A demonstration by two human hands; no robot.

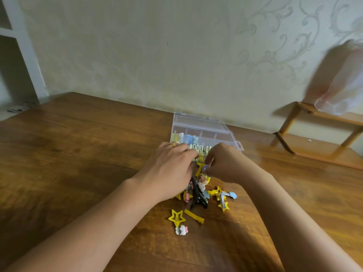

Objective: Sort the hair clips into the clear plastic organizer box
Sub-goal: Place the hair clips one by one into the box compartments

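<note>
Left hand (172,167) fingertips hidden behind its own knuckles. Hands cover the organizer box (204,132) near edge and part of the clip pile (204,191). Blurred pale thing (339,79) at right edge, unidentifiable. Forearms cut off at bottom.

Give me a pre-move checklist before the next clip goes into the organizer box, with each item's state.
1. Organizer box lid open: ok, lid lies back toward the wall.
2. Free compartments: ok, the far right cells look empty.
3. Right hand has a clip: ok, its fingers pinch a small purple clip.
4. Left hand free: cannot tell, its fingertips are hidden at the box's near edge.
5. Clips left to sort: not ok, a pile remains, including a yellow star clip and black claw clip.
6. Matching compartment for the purple clip: cannot tell, hands block the near row.
</note>
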